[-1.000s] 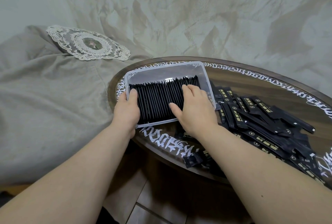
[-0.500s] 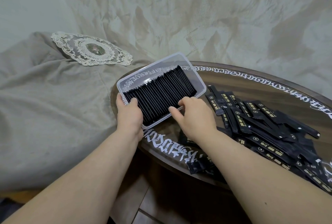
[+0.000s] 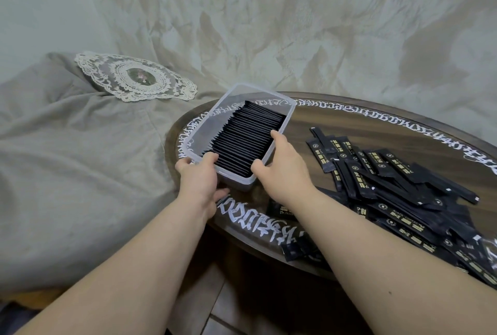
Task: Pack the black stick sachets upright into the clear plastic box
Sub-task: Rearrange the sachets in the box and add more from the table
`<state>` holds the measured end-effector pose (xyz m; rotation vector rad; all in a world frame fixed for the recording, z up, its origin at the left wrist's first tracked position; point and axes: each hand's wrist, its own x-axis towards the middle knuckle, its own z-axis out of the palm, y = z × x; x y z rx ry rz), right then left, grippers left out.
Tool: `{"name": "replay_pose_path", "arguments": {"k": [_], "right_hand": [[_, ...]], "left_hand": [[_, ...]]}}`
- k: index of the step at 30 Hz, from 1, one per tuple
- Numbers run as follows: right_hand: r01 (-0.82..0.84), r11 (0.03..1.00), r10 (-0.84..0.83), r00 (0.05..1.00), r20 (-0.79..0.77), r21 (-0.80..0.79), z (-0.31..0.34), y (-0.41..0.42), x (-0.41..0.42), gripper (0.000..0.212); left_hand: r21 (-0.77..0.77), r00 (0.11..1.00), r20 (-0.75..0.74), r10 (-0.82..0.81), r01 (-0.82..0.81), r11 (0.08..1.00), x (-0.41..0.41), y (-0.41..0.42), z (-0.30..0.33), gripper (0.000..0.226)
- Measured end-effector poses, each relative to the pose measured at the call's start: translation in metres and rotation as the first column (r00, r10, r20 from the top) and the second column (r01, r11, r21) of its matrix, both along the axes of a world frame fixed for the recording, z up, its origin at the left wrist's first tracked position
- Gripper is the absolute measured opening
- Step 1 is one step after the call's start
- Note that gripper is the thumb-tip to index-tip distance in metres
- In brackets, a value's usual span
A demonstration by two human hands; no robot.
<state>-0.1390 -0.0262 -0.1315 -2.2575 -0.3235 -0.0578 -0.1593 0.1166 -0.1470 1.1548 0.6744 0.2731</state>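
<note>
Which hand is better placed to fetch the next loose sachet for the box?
Right. The right hand lies nearer the loose sachets on the table; the left hand grips the clear box at its far corner.

A single wide-angle head camera looks forward and down, close over the round worktop, with both forearms reaching in from below.

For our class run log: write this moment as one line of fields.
left hand: grips box near corner | right hand: grips box right rim | sachets in box: upright row, space left | loose sachets: piled on table
</note>
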Motion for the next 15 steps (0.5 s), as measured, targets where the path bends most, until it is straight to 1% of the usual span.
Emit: {"name": "replay_pose_path", "arguments": {"k": [3, 5, 7, 10, 15], "right_hand": [[-0.010, 1.000, 0.010, 0.999, -0.034, 0.016, -0.0010, -0.0020, 0.0030, 0.073], [-0.010, 1.000, 0.011, 0.999, -0.036, 0.020, -0.0029, -0.0037, 0.0049, 0.074], [0.002, 1.000, -0.001, 1.000, -0.028, 0.031, -0.0037, -0.0051, 0.0061, 0.069], [-0.006, 1.000, 0.005, 0.999, 0.033, 0.028, -0.0037, -0.0057, 0.0041, 0.054], [-0.044, 0.999, 0.044, 0.999, 0.028, 0.024, -0.0017, -0.0056, -0.0011, 0.051]], "left_hand": [[0.046, 0.998, -0.066, 0.007, -0.004, 0.999, 0.0023, 0.0065, -0.0016, 0.047], [0.109, 0.996, -0.090, -0.026, 0.036, 0.993, 0.0028, 0.0097, -0.0017, 0.046], [0.141, 0.992, -0.109, -0.061, 0.077, 0.987, 0.0025, 0.0111, -0.0014, 0.047], [0.118, 0.991, -0.130, -0.045, 0.060, 0.991, 0.0006, 0.0105, 0.0001, 0.048], [0.083, 0.993, -0.118, -0.015, 0.025, 0.996, -0.0031, 0.0058, -0.0003, 0.046]]}}
